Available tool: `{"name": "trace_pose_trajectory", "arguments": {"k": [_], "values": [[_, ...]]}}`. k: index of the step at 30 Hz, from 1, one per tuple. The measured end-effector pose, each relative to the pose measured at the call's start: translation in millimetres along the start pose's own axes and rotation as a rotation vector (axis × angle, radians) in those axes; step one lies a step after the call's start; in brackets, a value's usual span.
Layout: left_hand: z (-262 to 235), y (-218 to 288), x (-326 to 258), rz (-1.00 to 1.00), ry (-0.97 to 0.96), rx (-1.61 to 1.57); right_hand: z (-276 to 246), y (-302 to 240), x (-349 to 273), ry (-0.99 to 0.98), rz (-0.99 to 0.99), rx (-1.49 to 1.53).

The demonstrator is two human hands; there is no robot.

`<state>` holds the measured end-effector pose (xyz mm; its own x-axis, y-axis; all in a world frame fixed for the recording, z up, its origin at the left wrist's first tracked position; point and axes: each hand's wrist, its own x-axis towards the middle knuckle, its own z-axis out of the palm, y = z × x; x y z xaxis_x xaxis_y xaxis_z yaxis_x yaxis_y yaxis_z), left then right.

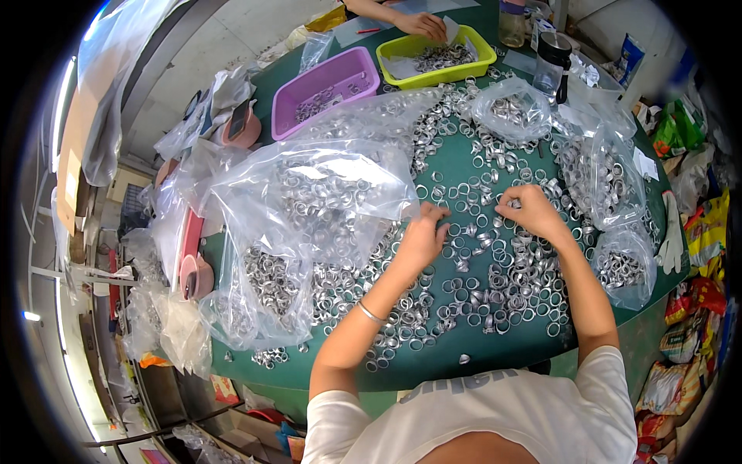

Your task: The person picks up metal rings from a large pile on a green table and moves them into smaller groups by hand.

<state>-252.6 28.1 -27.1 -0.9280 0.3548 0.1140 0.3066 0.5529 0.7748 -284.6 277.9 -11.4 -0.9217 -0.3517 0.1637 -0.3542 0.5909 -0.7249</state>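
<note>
Many silvery metal rings [468, 284] lie scattered in loose heaps over the green table [456, 158] in front of me. My left hand [423, 236] is low over them beside the edge of a large clear plastic bag [340, 193], its thumb and fingers apart with nothing visible between them. To its right, my right hand [533, 213] is closed in a pinch, with what looks like a small metal ring [514, 203] at the fingertips. The bag covers a dense pile of the same rings.
Beyond the bag stand a purple bin [325, 91] and a yellow-green bin [437, 77] holding rings. A co-worker's hand [423, 25] reaches into the latter. On the right are ring-filled bags [624, 267], a clear bottle [550, 66] and a white glove [671, 236].
</note>
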Motion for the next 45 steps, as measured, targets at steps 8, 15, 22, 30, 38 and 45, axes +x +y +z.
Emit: {"name": "trace_pose_trajectory", "arguments": {"k": [8,15,22,30,38,45], "values": [[18.7,83.1,-8.6,-0.074,0.181,-0.612,28.5,-41.4,-35.0,0.018,0.926,1.873],[29.5,115.3,-12.5,0.225,0.045,-0.33,37.2,-59.4,-52.0,0.2,0.961,2.006],[14.8,96.3,-35.9,0.119,0.193,-0.319,-23.6,-55.0,-82.5,0.178,0.781,1.703],[14.9,72.2,-49.7,0.081,0.095,-0.028,-120.4,29.9,-55.4,0.765,0.014,-0.475],[39.3,45.5,-9.1,0.187,0.12,0.273,-100.4,-32.7,-83.5,0.802,-0.011,-0.515],[64.9,41.7,10.0,0.27,-0.135,0.453,-32.0,-54.8,-153.2,0.047,0.069,-0.407]]}}
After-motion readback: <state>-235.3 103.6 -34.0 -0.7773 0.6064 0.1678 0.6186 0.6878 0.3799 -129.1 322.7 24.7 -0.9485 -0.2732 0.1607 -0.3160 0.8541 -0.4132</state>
